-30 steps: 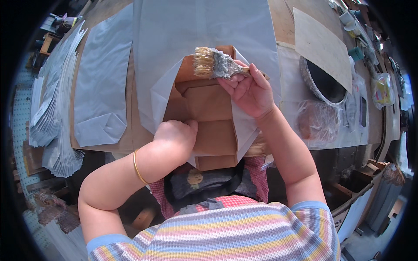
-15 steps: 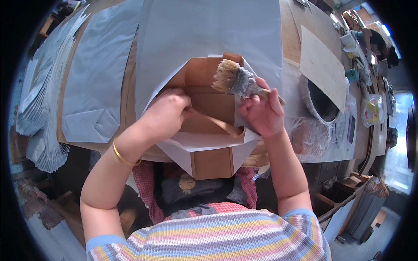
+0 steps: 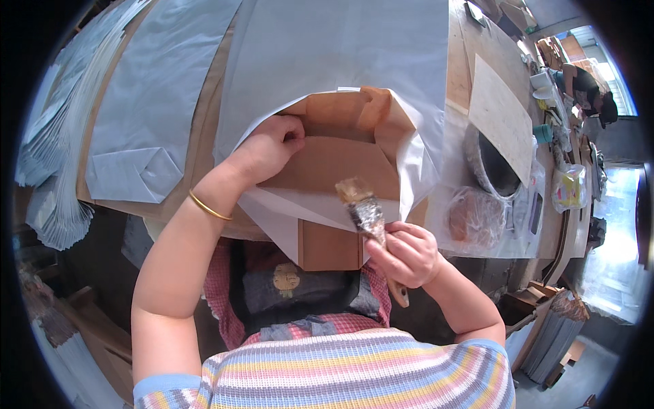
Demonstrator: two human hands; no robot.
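The right hand (image 3: 407, 253) is clamped on the wooden-handled flat paintbrush (image 3: 368, 217), bristles pointing away toward the brown cardboard form (image 3: 334, 163) at the bench's near edge. The left hand (image 3: 269, 144), nearer, presses closed fingers on the white paper sheet (image 3: 340, 54) folded over it.

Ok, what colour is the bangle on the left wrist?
Gold, a thin plain band; the bangle shows in the head view.
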